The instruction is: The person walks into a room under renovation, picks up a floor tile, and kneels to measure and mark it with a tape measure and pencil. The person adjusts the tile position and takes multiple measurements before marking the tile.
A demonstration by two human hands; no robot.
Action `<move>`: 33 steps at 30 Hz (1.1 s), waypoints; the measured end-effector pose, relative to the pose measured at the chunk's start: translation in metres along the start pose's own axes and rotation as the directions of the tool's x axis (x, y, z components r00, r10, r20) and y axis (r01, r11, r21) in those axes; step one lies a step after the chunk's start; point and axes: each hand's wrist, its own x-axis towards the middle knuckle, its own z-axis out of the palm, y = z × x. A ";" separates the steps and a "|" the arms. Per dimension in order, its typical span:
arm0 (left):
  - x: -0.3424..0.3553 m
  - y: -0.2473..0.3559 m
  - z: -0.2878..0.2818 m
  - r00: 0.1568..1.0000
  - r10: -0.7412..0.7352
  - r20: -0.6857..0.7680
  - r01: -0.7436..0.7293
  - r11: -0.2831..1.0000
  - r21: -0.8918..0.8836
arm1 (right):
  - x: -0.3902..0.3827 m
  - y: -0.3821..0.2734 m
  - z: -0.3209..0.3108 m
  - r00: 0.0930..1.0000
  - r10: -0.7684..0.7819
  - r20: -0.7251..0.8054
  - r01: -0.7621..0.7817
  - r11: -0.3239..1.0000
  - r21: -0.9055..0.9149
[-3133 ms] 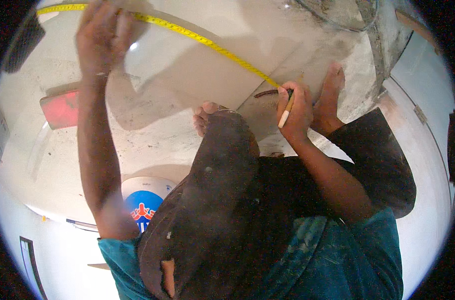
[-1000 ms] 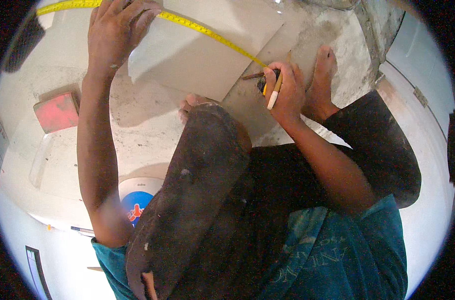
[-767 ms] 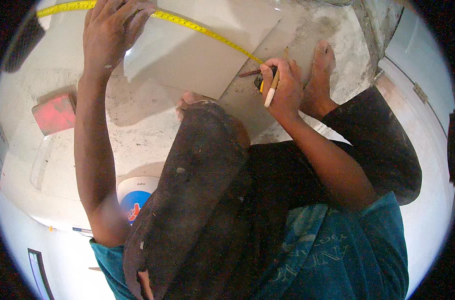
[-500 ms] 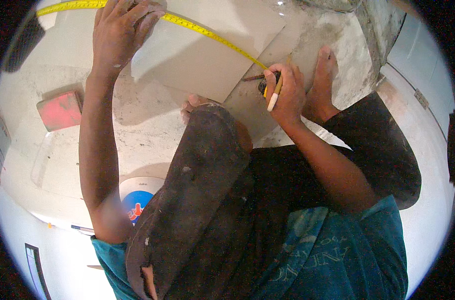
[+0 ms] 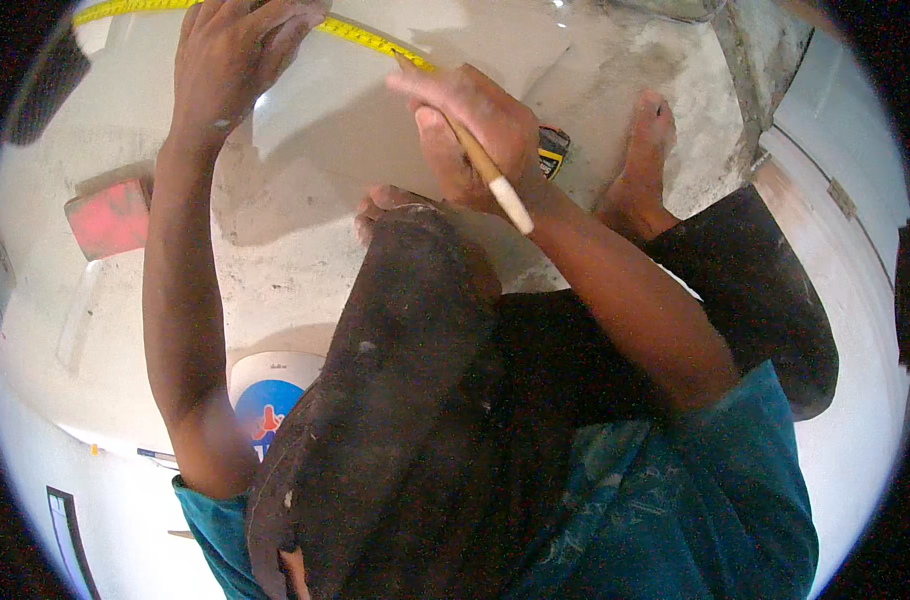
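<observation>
A yellow tape measure blade (image 5: 360, 37) stretches across a large pale flat sheet or tile (image 5: 370, 135) on the floor. My left hand (image 5: 237, 50) is at the top, its bent fingers closed over the blade. My right hand (image 5: 480, 130) grips a wooden pencil (image 5: 485, 165) with a white end, its tip side near the blade. Just beyond the right wrist lies the black and yellow tape measure case (image 5: 553, 152), partly hidden; the blade between it and the right hand is covered.
At left lies a red block (image 5: 110, 218) with grey smudges. A white round-edged object with a blue disc (image 5: 265, 405) sits beside my knee. My bare right foot (image 5: 647, 135) rests on the dusty floor near a rough grey slab (image 5: 760, 60). A dark object (image 5: 50, 85) stands far left.
My right hand has moved left and up from the tape measure case onto the blade over the sheet, pencil in its fingers. The case now lies uncovered behind the wrist. My left hand shifted slightly.
</observation>
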 end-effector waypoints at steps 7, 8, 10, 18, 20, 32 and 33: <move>0.003 0.002 0.005 1.000 0.008 0.019 -0.009 0.999 0.034 | 0.002 0.016 0.023 0.968 0.174 -0.179 -0.175 0.984 0.008; 0.001 0.002 0.006 1.000 0.012 0.001 -0.012 1.000 0.029 | 0.002 0.018 0.025 0.965 0.173 -0.199 -0.177 0.984 -0.002; -0.002 -0.001 0.009 1.000 0.020 0.000 -0.020 0.999 0.039 | -0.001 0.020 0.028 0.961 0.181 -0.209 -0.189 0.982 -0.019; 0.003 -0.018 0.031 0.994 0.101 -0.040 -0.105 0.988 -0.117 | 0.000 0.022 0.037 0.962 0.117 -0.245 -0.139 0.987 -0.076; -0.010 -0.013 0.011 0.997 0.020 0.073 -0.021 1.000 0.020 | 0.000 0.022 0.038 0.962 0.133 -0.239 -0.155 0.985 -0.074; 0.000 -0.001 0.001 0.997 0.035 0.064 -0.038 0.998 0.051 | 0.001 0.025 0.044 0.955 0.173 -0.242 -0.185 0.982 -0.026; 0.000 -0.001 0.003 0.998 0.039 0.043 -0.041 0.998 0.048 | 0.001 0.025 0.044 0.946 0.208 -0.250 -0.215 0.977 0.003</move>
